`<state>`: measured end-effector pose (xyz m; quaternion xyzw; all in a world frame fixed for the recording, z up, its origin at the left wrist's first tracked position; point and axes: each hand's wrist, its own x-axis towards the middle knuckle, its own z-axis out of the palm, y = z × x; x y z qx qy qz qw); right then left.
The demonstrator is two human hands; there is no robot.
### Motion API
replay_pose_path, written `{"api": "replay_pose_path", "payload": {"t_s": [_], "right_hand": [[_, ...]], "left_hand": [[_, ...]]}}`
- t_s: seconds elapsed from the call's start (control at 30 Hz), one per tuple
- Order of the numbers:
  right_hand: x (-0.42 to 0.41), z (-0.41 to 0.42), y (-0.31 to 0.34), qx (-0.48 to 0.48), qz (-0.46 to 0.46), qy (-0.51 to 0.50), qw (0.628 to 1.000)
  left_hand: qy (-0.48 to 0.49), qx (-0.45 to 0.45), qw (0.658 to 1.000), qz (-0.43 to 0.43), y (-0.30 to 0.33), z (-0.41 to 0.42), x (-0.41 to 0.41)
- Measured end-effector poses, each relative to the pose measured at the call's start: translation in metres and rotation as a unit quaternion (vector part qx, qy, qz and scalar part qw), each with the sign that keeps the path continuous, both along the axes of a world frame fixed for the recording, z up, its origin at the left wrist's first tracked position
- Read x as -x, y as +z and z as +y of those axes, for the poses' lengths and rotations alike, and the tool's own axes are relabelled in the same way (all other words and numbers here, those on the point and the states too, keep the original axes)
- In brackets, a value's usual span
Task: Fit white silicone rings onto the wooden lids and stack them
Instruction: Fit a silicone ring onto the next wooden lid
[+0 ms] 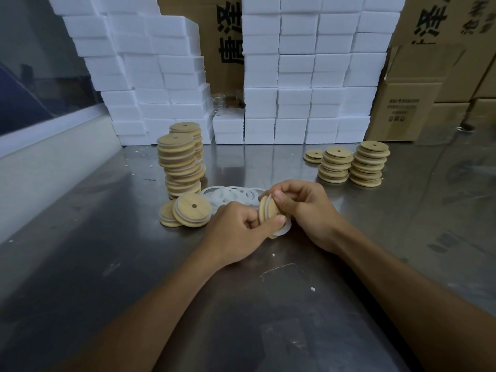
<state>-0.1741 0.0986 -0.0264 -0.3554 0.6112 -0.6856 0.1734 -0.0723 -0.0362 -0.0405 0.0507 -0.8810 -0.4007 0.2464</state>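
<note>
Both hands hold one wooden lid [269, 210] on edge above the steel table [107, 264]. My left hand [236, 232] pinches its lower rim with thumb and fingers. My right hand [303, 210] grips its top and right side. A white silicone ring [285, 230] sits partly around the lid, hanging loose at the lower right. Behind the hands lies a loose heap of white rings [232, 194]. Two ringed lids [192, 209] lean together on the table at the left, below a tall stack of ringed lids [180, 165].
Three stacks of bare wooden lids [351, 165] stand at the right rear. White foam boxes [295, 103] form a wall along the back, with cardboard cartons [429, 98] behind and to the right. A sloping panel [53, 157] borders the table's left side.
</note>
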Motion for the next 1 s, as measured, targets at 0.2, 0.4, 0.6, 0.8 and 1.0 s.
{"api": "replay_pose_path", "payload": {"t_s": [0.2, 0.4, 0.6, 0.8, 1.0], "right_hand": [[0.0004, 0.0023, 0.0051, 0.022, -0.14, 0.115, 0.983], [0.0005, -0.0003, 0.0087, 0.012, -0.183, 0.087, 0.979], [0.0025, 0.0004, 0.0104, 0.014, -0.231, 0.111, 0.966], [0.0014, -0.0046, 0.0075, 0.03, -0.249, 0.059, 0.966], [-0.0019, -0.0055, 0.0055, 0.053, -0.257, -0.003, 0.965]], "left_hand": [[-0.009, 0.02, 0.999, -0.031, 0.0005, 0.0031, -0.0024], [0.014, 0.013, 0.999, 0.04, -0.0005, -0.0003, 0.0018], [0.0, -0.001, 0.998, 0.055, -0.0012, 0.0009, 0.0028], [-0.009, -0.064, 0.997, 0.036, -0.0016, -0.0016, 0.0046], [-0.007, -0.062, 0.997, 0.035, 0.001, -0.0021, 0.0047]]}}
